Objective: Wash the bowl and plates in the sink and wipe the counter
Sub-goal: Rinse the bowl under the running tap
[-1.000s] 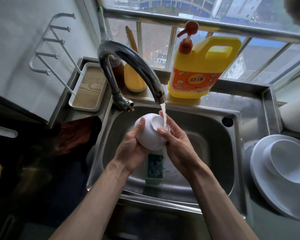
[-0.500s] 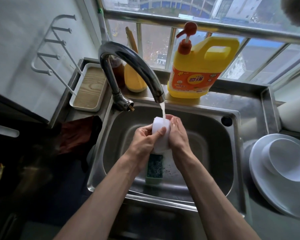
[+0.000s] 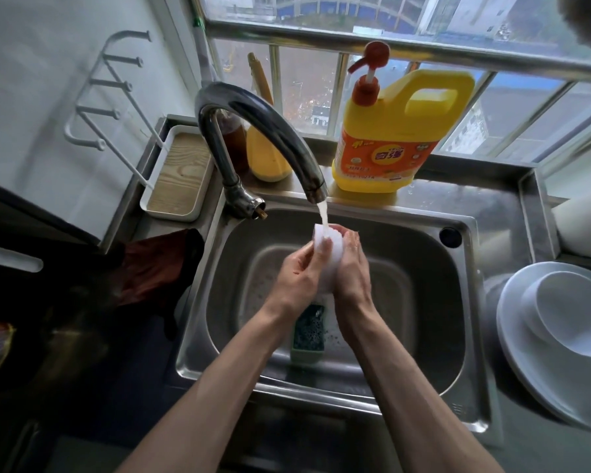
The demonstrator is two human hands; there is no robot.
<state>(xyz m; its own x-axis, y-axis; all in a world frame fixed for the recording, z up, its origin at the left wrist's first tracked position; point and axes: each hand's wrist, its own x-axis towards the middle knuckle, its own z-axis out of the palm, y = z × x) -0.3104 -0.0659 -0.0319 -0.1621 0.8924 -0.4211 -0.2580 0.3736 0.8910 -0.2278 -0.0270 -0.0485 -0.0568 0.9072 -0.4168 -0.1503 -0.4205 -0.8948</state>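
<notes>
A small white bowl point(image 3: 326, 257) is held on edge over the steel sink point(image 3: 420, 295), under water running from the curved tap point(image 3: 263, 131). My left hand point(image 3: 296, 278) grips its left side, thumb across the near face. My right hand point(image 3: 354, 271) clasps the right side. Most of the bowl is hidden between my palms. A green sponge point(image 3: 309, 331) lies on the sink floor below my wrists. On the counter to the right, a white plate point(image 3: 526, 353) carries a smaller white dish point(image 3: 574, 312).
A yellow detergent jug with a red pump point(image 3: 393, 138) stands on the ledge behind the sink, beside a yellow bottle point(image 3: 265, 158). A white tray with a wooden bottom point(image 3: 178, 186) sits at the left rear. A dark red cloth point(image 3: 157, 268) lies left of the sink.
The bowl has turned from showing its underside to standing on edge in the water stream. Both hands have closed in around its sides.
</notes>
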